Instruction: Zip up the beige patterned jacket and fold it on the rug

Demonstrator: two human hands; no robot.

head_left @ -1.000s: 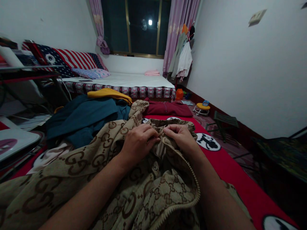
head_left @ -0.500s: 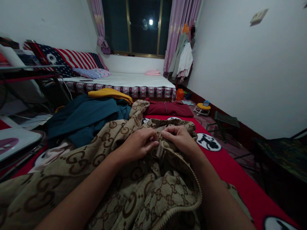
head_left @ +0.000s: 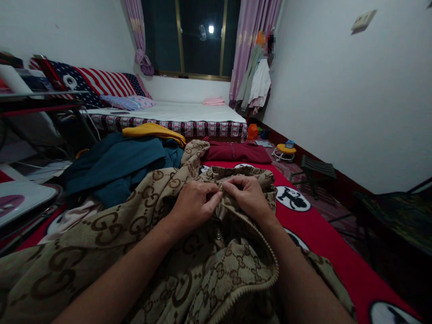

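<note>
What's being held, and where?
The patterned garment, near the far end of its zipper, in the right grip; whether the left grip pinches is unclear.

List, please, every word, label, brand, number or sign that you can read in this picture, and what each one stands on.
"GG", interlocked and repeated, on the tan garment.
Snap button: any marking is too small to read.
Blue item on yellow stool: any lettering is too small to read.
No other text is readable.
</note>
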